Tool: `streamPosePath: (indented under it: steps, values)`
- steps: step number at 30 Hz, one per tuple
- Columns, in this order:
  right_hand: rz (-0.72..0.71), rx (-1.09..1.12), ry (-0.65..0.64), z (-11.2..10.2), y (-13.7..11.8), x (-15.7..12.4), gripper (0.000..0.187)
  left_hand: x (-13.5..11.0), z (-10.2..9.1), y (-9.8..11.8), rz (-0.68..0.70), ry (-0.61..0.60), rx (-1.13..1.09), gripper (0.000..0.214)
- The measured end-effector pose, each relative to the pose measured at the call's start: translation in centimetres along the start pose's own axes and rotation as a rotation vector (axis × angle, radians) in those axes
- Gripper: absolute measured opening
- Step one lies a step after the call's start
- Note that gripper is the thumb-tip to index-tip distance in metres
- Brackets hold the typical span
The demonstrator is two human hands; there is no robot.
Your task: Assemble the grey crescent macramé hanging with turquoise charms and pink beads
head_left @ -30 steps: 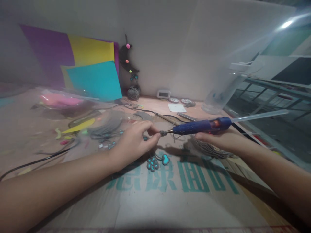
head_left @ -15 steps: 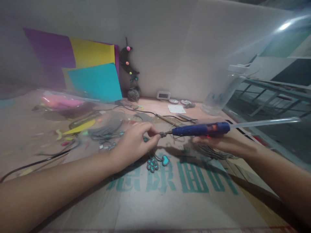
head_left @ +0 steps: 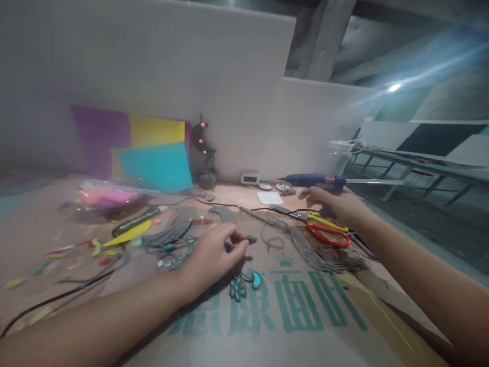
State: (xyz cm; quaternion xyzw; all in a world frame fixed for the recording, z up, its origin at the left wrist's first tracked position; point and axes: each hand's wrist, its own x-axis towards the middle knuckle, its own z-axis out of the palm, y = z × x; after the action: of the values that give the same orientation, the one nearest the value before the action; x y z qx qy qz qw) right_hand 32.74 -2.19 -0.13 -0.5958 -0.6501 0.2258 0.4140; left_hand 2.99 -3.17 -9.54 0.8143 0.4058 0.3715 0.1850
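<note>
As the blue hot-glue gun with a clear glue stick in its back (head_left: 311, 179) has pulled away: its nozzle is no longer at the left fingertips; it now sits level at the far right back of the bench, nozzle pointing left, near the small white desk clock (head_left: 250, 178)
Right hand (head_left: 336, 204): went out with the gun and is now just under the rear of its body; the handle is hidden behind the hand, so cannot tell if the fingers are closed on it or already off
Left hand (head_left: 214, 252): same spot as half a second ago, thumb and forefinger pinched together on the small dark knot of grey cord (head_left: 251, 239)
Knot: sticks out to the right of the fingertips, just above the board; the glue tip was against it, now well apart; any glue on it is too small to see
Below left hand: teal paw-shaped charm (head_left: 237, 288) and teal heart-shaped charm (head_left: 256, 280), side by side and unmoved on the brown cardboard sheet with teal print (head_left: 305, 316)
Between the hands: scissors with yellow and red handles (head_left: 328, 232), uncovered now the gun is gone, lying beside a loose bundle of grey cord (head_left: 305, 247)
Camera: tilted up, more wall in view
</note>
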Motion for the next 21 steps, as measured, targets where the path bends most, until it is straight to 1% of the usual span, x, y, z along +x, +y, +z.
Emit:
streamPosePath:
  steps: [2,5,8,10,13,15,18,21]
  values:
    - [0.020,-0.060,0.025,-0.2,0.9,1.8,0.040,0.0,0.2,0.0,-0.010,0.004,-0.007,0.012]
    - [0.101,-0.233,0.029,-0.3,2.7,4.7,0.041,0.1,0.3,0.1,-0.039,-0.001,-0.036,0.010]
    - [0.092,-0.275,0.022,0.1,5.0,7.3,0.039,0.2,0.3,0.3,-0.059,-0.016,-0.062,0.011]
    - [0.088,-0.305,0.028,0.5,6.8,8.5,0.037,0.2,0.3,0.4,-0.065,-0.020,-0.075,0.012]
    - [0.099,-0.367,0.028,1.4,9.2,9.4,0.034,0.1,0.4,0.3,-0.080,-0.019,-0.082,0.011]
    - [0.102,-0.410,0.012,1.8,10.4,9.7,0.035,0.1,0.4,0.3,-0.095,-0.021,-0.095,0.010]
    - [0.060,-0.470,-0.004,2.0,11.1,10.2,0.035,0.3,0.4,0.2,-0.121,-0.031,-0.144,0.011]
    - [0.003,-0.543,-0.016,1.4,11.1,10.4,0.036,0.6,0.4,0.0,-0.161,-0.035,-0.184,0.012]
